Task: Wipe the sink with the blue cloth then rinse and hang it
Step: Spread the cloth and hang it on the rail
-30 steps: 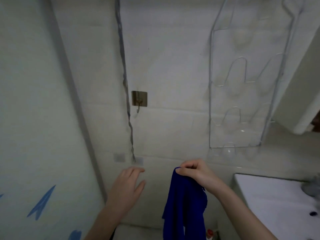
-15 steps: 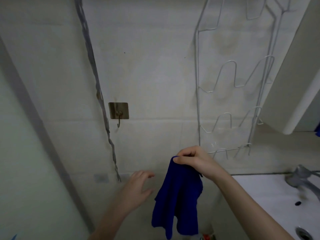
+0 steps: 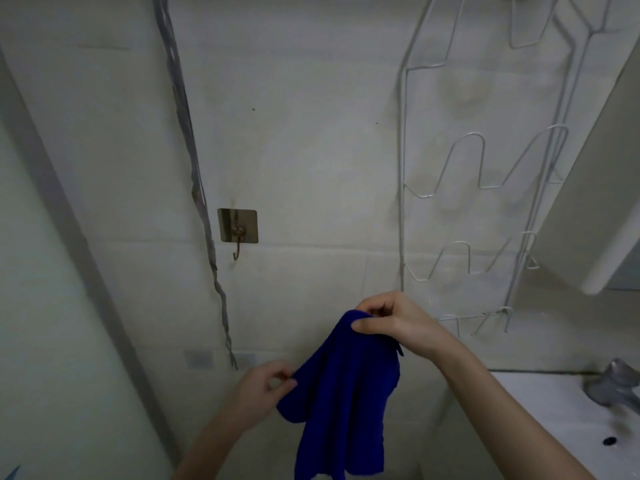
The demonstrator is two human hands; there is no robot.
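The blue cloth (image 3: 346, 393) hangs in front of the tiled wall (image 3: 311, 150), held up between both hands and draping down to the bottom edge of the view. The right hand (image 3: 391, 320) is raised at the cloth's top corner, thumb and curled fingers pinching the fabric so that most of it falls below and to the left of the wrist. The left hand (image 3: 263, 393) sits lower and further left, its thumb and forefinger closed on the cloth's left edge, pulling that side out a little so the fabric spreads between the two grips. The cloth is not in the sink and touches neither wall nor hook. The adhesive hook (image 3: 238, 233), a square metallic plate with a small rusty hook dangling under it, is fixed to the wall above and to the left of both hands, well apart from the cloth. A grey twisted cable (image 3: 188, 140) runs down the wall from the top, passes just beside the plate on its left and ends low on the wall near the left hand. A white wire rack (image 3: 401, 168) with looped prongs is mounted at upper right, its lowest prongs just behind the right hand. At lower right lies the white sink (image 3: 540, 403), beneath the right forearm, with a grey metal faucet (image 3: 613, 382) at its back and a small dark hole (image 3: 609, 441) in its surface. A white cabinet (image 3: 609, 188) juts in from the right edge above the sink.
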